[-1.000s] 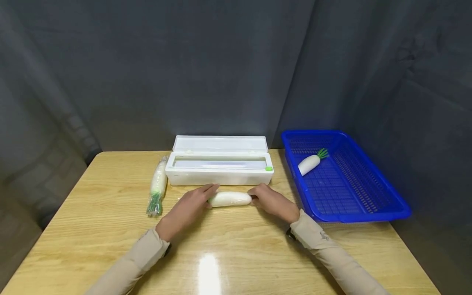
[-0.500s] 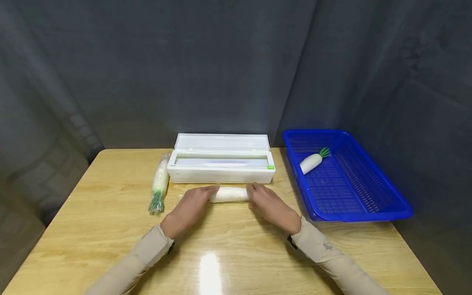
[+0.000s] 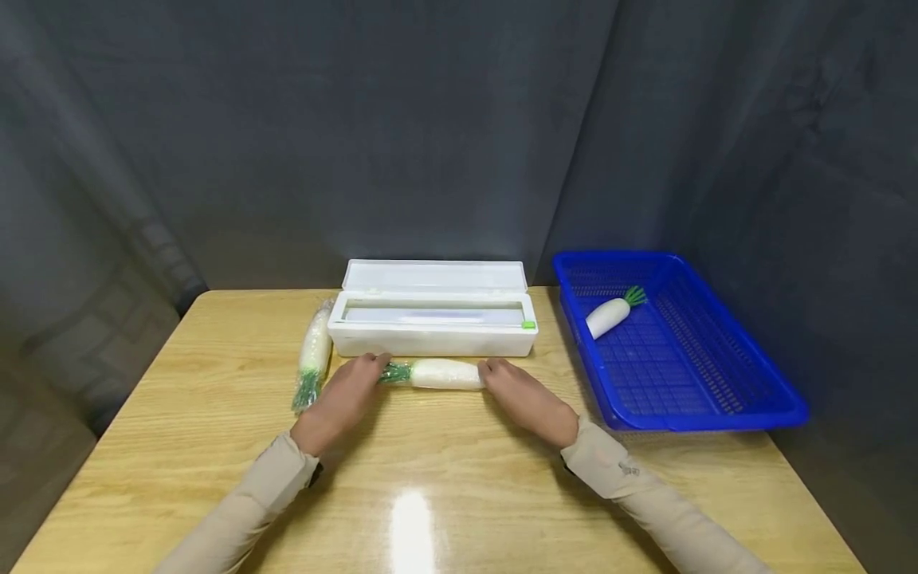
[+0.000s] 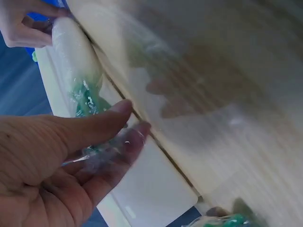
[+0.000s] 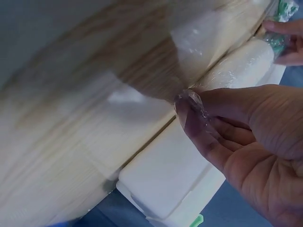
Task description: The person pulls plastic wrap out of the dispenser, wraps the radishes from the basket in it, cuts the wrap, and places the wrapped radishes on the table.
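A white radish [image 3: 446, 374] with green leaves [image 3: 396, 372], wrapped in cling film, lies crosswise between my hands, in front of the white cling film box. My left hand [image 3: 344, 402] is at the leaf end; in the left wrist view its thumb and fingers pinch the loose cling film [image 4: 106, 158] past the leaves. At the other end, my right hand [image 3: 527, 399] pinches a gathered tail of cling film [image 5: 191, 101], plain in the right wrist view. A second wrapped radish [image 3: 315, 343] lies left of the box, leaves toward me.
The cling film box [image 3: 433, 343] stands at the back of the wooden table [image 3: 459, 478] with its lid [image 3: 433, 276] raised and a green slider [image 3: 528, 324] at its right end. To the right, a blue basket [image 3: 710, 422] holds an unwrapped radish [image 3: 608, 317]. Dark curtains [image 3: 430, 143] hang behind.
My left hand has slid left from the radish's body to beyond its leaves, which now show. My right hand stays at the other end. The radish has shifted slightly toward the box.
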The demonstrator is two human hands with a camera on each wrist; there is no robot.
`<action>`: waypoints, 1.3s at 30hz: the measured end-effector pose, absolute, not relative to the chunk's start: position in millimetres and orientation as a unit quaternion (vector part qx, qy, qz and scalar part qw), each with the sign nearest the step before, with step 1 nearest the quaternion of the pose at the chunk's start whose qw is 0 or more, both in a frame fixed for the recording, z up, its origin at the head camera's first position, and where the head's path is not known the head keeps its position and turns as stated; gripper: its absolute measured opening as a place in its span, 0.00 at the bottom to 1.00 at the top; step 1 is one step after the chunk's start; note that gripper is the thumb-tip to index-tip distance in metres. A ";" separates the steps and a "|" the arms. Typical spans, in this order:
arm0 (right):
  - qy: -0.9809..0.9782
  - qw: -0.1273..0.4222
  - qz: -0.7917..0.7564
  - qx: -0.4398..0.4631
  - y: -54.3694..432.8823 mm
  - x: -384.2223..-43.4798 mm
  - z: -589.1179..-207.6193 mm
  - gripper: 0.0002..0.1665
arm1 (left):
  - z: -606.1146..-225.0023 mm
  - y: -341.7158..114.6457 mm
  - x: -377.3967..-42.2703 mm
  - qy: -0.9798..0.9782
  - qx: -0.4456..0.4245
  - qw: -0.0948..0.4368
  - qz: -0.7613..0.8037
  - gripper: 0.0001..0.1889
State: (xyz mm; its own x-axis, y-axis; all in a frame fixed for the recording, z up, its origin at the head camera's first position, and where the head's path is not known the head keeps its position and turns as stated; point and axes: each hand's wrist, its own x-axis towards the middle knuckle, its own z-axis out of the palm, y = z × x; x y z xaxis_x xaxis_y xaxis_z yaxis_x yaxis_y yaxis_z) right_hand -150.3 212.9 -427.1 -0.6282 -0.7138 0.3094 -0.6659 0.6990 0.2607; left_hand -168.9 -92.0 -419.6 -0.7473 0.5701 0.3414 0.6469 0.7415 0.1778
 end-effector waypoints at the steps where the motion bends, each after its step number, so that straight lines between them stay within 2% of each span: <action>1: -0.900 0.200 -0.064 0.382 213.2 -150.6 -426.6 0.11 | -420.1 -92.7 -169.1 -0.919 -0.336 0.139 -0.149 0.17; 5: -0.906 0.178 -0.049 0.380 213.4 -152.0 -424.4 0.10 | -422.4 -94.2 -169.9 -0.910 -0.353 0.151 -0.156 0.16; 12: -0.925 0.115 0.063 0.358 210.9 -153.8 -421.0 0.10 | -424.5 -95.0 -171.0 -0.913 -0.349 0.155 -0.144 0.14; 19: -0.924 0.095 0.130 0.347 212.5 -157.7 -423.1 0.11 | -426.0 -79.9 -156.3 -0.921 -0.313 0.225 -0.057 0.25; 26: -0.909 -0.015 0.252 0.331 217.7 -169.0 -413.9 0.15 | -428.3 -56.8 -153.5 -0.899 -0.362 0.225 -0.096 0.30; 28: -0.905 -0.030 0.264 0.333 218.0 -171.0 -411.9 0.15 | -429.7 -55.4 -155.9 -0.899 -0.362 0.227 -0.099 0.31; 31: -0.911 -0.017 0.250 0.327 216.6 -169.6 -410.5 0.15 | -431.4 -56.2 -158.7 -0.900 -0.364 0.225 -0.082 0.31; 34: -0.926 0.047 0.202 0.314 214.2 -163.4 -412.1 0.13 | -431.2 -57.5 -161.2 -0.901 -0.372 0.213 -0.069 0.31; 37: -0.936 0.121 0.151 0.294 210.4 -155.5 -414.3 0.16 | -428.9 -59.1 -164.0 -0.903 -0.377 0.193 -0.075 0.31; 39: -0.934 0.151 0.146 0.289 208.3 -153.1 -416.6 0.18 | -427.6 -59.8 -166.2 -0.904 -0.377 0.187 -0.082 0.31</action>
